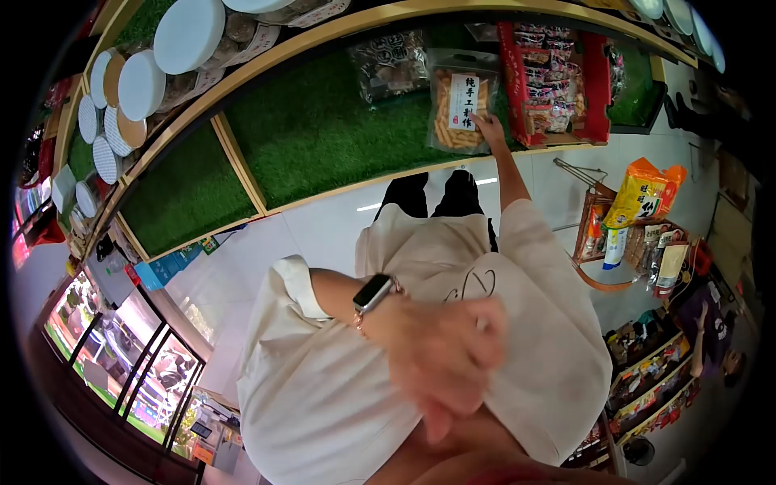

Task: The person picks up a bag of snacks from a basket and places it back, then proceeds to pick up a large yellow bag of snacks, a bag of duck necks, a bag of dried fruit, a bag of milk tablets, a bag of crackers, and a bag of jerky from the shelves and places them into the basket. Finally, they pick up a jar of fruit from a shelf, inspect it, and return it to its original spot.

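At the front of the green-lined display shelf, my right hand grips the right edge of a clear snack bag. The bag holds yellow-brown sticks and has a white label with dark Chinese characters. My left hand is raised before my chest, wearing a dark-faced watch and a bracelet. Its fingers look bent but are smeared by motion, and nothing can be made out in them. Left of the snack bag lies a second clear bag with dark contents. A red box of small wrapped packets stands to the right.
White-lidded jars line the upper left. A wooden rim edges the shelf. On the floor to the right stands a basket of packaged snacks, with a yellow bag on top. Another person is near the stocked racks at far right.
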The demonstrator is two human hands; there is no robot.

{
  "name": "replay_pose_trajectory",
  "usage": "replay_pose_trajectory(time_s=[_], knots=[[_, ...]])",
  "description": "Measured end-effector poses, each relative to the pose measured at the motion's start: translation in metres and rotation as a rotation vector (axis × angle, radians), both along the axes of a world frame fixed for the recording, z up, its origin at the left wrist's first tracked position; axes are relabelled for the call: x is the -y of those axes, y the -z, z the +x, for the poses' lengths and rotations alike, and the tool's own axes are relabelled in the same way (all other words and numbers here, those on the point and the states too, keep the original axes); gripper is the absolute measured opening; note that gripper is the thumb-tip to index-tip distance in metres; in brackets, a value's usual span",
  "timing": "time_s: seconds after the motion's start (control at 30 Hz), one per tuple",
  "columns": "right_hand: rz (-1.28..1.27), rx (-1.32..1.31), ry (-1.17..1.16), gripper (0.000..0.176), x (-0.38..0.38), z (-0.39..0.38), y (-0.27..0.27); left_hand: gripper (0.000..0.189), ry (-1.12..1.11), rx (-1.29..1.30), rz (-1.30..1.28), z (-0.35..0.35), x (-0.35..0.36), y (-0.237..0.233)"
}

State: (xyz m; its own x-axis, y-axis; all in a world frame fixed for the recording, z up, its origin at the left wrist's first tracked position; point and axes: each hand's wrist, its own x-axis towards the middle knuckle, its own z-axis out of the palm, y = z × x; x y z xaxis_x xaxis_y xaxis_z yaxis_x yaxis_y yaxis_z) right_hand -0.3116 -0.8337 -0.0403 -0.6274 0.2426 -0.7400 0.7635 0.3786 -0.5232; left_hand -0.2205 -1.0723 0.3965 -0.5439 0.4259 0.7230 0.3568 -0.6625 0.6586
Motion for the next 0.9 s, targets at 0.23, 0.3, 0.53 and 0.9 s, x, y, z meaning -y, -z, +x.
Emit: replay_pose_trajectory(time_s=[0.23, 0.3, 0.53, 0.9], knots=[[-0.271, -0.032, 0.029, 0.086, 0.006, 0.022, 0.007, 0.048, 0.107, 0.066, -0.031, -0.032, 0.016, 0.010], [-0.428, 0.026, -0.044, 0.065, 0.017, 0.017, -0.010, 0.051, 0.327, 0.171, 0.030, -0.025, 0.010, 0.020], [-0.846, -0.276, 0.220, 0.058, 0.071, 0.038, -0.010, 0.041, -0.149, 1.107, -0.468, -0.056, -0.011, 0.216], [-0.988, -0.180, 0.339, 0.056, 0.009, 0.099, -0.135, 0.034, -0.499, 1.102, -0.969, -0.046, 0.008, 0.281]])
